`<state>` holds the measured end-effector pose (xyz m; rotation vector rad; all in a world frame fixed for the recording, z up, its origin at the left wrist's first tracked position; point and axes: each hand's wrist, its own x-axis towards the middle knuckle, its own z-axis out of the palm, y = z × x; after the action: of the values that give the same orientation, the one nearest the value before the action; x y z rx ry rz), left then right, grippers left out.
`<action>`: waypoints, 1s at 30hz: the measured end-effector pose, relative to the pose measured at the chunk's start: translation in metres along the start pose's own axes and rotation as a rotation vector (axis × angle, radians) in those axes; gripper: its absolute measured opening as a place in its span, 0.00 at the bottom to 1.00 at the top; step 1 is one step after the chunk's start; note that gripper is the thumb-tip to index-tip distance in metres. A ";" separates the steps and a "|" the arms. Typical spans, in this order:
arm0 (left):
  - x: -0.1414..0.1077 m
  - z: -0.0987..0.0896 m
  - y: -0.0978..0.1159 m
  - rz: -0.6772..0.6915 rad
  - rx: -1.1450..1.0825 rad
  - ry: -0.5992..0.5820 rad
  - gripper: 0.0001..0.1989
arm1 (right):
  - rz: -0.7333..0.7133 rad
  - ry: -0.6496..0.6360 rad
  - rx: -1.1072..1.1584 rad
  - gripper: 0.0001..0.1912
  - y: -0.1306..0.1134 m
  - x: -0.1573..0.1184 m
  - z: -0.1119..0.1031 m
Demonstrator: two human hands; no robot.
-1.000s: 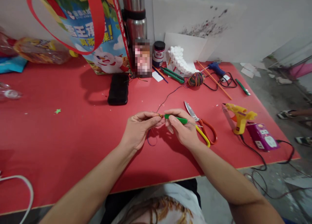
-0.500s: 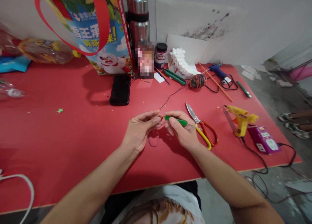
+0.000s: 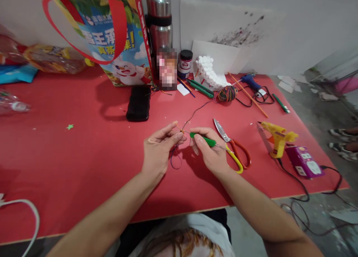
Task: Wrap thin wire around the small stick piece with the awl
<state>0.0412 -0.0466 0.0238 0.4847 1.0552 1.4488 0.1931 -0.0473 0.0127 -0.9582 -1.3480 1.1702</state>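
Over the middle of the red table, my right hand (image 3: 209, 147) grips a crochet hook by its green handle (image 3: 206, 140). The hook's thin metal tip meets a small piece of yarn work (image 3: 182, 131), which my left hand (image 3: 160, 149) pinches between thumb and fingers. My left index finger is raised, with orange yarn running up to it. A dark strand (image 3: 197, 110) leads from the work to the multicoloured yarn ball (image 3: 227, 94) further back. Below my left fingers hangs a loose loop of dark yarn (image 3: 176, 168).
Right of my right hand lie scissors (image 3: 229, 139) with red and yellow handles. Beyond them are a yellow glue gun (image 3: 276, 136) and a purple box (image 3: 304, 162). A black phone (image 3: 138, 103), tall bag (image 3: 117, 44), steel flask (image 3: 159, 22) and paint jar (image 3: 185, 63) stand or lie behind.
My left index finger has lifted up and away from the work, drawing the orange yarn upward. My right hand keeps the crochet hook in nearly the same place.
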 end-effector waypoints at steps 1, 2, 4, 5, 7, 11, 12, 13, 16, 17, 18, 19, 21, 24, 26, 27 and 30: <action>-0.001 0.001 -0.002 -0.001 -0.009 0.015 0.23 | -0.021 0.023 -0.070 0.10 -0.001 -0.002 0.003; -0.001 0.003 -0.003 -0.005 -0.024 0.030 0.24 | -0.053 0.044 -0.152 0.10 -0.001 -0.005 0.006; -0.003 0.006 -0.005 -0.013 -0.068 0.051 0.24 | -0.149 0.068 -0.308 0.11 -0.003 -0.009 0.013; -0.004 0.007 -0.005 -0.015 -0.084 0.054 0.23 | -0.209 0.064 -0.359 0.13 -0.004 -0.010 0.017; -0.005 0.008 -0.004 -0.019 -0.110 0.054 0.22 | -0.309 0.032 -0.408 0.16 -0.005 -0.012 0.021; -0.003 0.006 0.002 -0.079 -0.143 0.014 0.21 | -0.373 -0.030 -0.422 0.19 -0.004 -0.010 0.019; -0.001 0.005 0.004 -0.094 -0.143 -0.006 0.21 | -0.366 -0.038 -0.408 0.19 -0.003 -0.009 0.016; 0.001 0.003 0.006 -0.106 -0.136 -0.028 0.21 | -0.353 -0.041 -0.379 0.18 -0.001 -0.008 0.014; 0.004 -0.001 0.012 -0.115 -0.092 -0.064 0.22 | -0.265 -0.032 -0.231 0.16 0.003 -0.008 0.008; 0.005 -0.002 0.013 -0.116 -0.079 -0.069 0.22 | -0.231 -0.029 -0.175 0.16 0.003 -0.008 0.007; 0.005 -0.002 0.015 -0.117 -0.071 -0.072 0.23 | -0.201 -0.030 -0.125 0.15 0.004 -0.008 0.006; 0.005 -0.003 0.016 -0.117 -0.068 -0.075 0.23 | -0.178 -0.032 -0.082 0.15 0.004 -0.008 0.006; 0.005 -0.004 0.017 -0.123 -0.071 -0.083 0.22 | -0.160 -0.034 -0.025 0.14 0.003 -0.007 0.006; 0.006 -0.004 0.018 -0.130 -0.084 -0.091 0.20 | -0.148 -0.043 0.002 0.13 0.002 -0.005 0.005; 0.007 -0.004 0.018 -0.127 -0.088 -0.092 0.20 | -0.134 -0.045 -0.002 0.12 0.002 -0.004 0.005; 0.007 -0.005 0.018 -0.128 -0.087 -0.092 0.20 | -0.130 -0.042 -0.003 0.12 0.001 -0.003 0.004; 0.008 -0.004 0.018 -0.135 -0.081 -0.091 0.20 | -0.134 -0.042 0.020 0.12 0.001 -0.002 0.004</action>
<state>0.0262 -0.0384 0.0341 0.4103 0.9357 1.3324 0.1898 -0.0493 0.0116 -0.8205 -1.4094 1.1051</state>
